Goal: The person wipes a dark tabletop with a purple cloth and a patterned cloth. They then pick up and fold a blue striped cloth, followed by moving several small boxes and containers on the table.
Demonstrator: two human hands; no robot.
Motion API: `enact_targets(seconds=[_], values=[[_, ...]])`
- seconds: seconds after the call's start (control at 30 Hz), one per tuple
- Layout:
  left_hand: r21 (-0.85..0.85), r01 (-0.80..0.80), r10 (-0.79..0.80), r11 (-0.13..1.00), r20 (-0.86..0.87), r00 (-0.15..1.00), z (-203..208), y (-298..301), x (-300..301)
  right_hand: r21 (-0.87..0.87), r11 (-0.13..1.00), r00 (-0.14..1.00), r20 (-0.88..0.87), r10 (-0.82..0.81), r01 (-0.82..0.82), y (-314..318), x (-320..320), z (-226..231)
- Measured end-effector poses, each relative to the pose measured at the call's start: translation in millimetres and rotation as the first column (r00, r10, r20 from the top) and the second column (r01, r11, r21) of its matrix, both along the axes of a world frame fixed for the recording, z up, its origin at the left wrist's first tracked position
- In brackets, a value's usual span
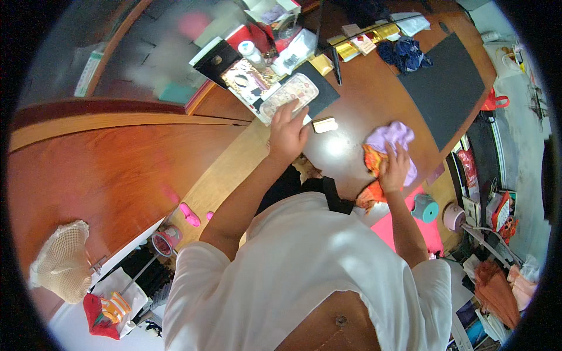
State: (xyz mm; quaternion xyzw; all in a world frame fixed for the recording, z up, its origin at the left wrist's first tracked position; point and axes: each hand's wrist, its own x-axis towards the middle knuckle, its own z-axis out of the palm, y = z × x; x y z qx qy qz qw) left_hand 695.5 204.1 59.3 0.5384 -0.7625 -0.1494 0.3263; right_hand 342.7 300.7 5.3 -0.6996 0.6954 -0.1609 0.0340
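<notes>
My left hand point(287, 134) reaches to the near end of a pale rounded case point(295, 90) with a small pattern. Its fingers are stretched out and touch the case's edge. On the glossy wooden desk point(363, 88), my right hand point(396, 168) presses on a bunched purple and orange cloth point(393, 133), fingers curved over it. The orange part of the cloth hangs toward the desk's near edge. A small cream-coloured object point(325, 125) lies just right of my left hand.
Around the case stand a white bottle point(250, 52), boxes and papers. Farther right are a dark blue bundle point(404, 54) and a black mat point(446, 88). A teal stool point(425, 207) stands below the desk's right side. Left of me is a wooden door point(105, 169).
</notes>
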Motion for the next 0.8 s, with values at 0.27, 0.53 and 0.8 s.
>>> enact_targets(seconds=[0.27,0.53,0.8], values=[[-0.031,-0.240,0.235,0.970,-0.115,0.965,8.5,-26.8,50.6,0.030,0.967,0.967,-0.058,-0.250,0.252,7.1,12.4,2.8],[0.365,-0.485,0.599,0.794,-0.602,0.528,-63.3,-61.2,118.9,0.025,0.983,0.983,-0.018,-0.180,0.180,-6.9,24.3,13.3],[0.772,-0.083,0.758,0.630,-0.587,0.283,-40.2,-79.2,116.5,0.038,0.976,0.976,-0.038,-0.213,0.214,-6.7,26.8,12.1]])
